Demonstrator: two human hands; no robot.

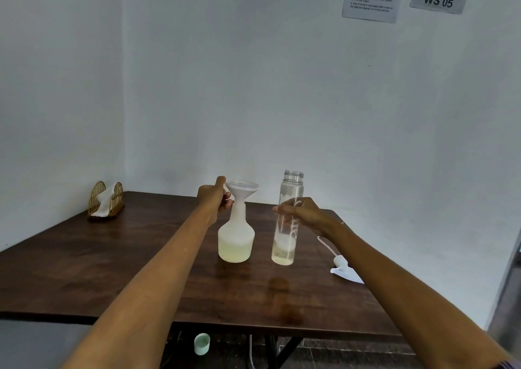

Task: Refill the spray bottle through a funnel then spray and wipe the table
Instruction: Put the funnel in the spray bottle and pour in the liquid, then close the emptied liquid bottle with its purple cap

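A translucent white spray bottle (236,239) stands mid-table, about a third full of yellowish liquid. A white funnel (242,190) sits in its neck, and my left hand (214,196) pinches the funnel's rim and handle on the left side. To the right stands a tall clear bottle (287,222), uncapped, with a little yellowish liquid at the bottom. My right hand (303,213) is wrapped around its middle. The white spray head (344,267) with its dip tube lies on the table behind my right forearm.
The dark wooden table (112,256) fills a white-walled corner. A golden napkin holder (106,199) with white tissues stands at the back left. A pale green cap (202,344) lies on the floor below the front edge.
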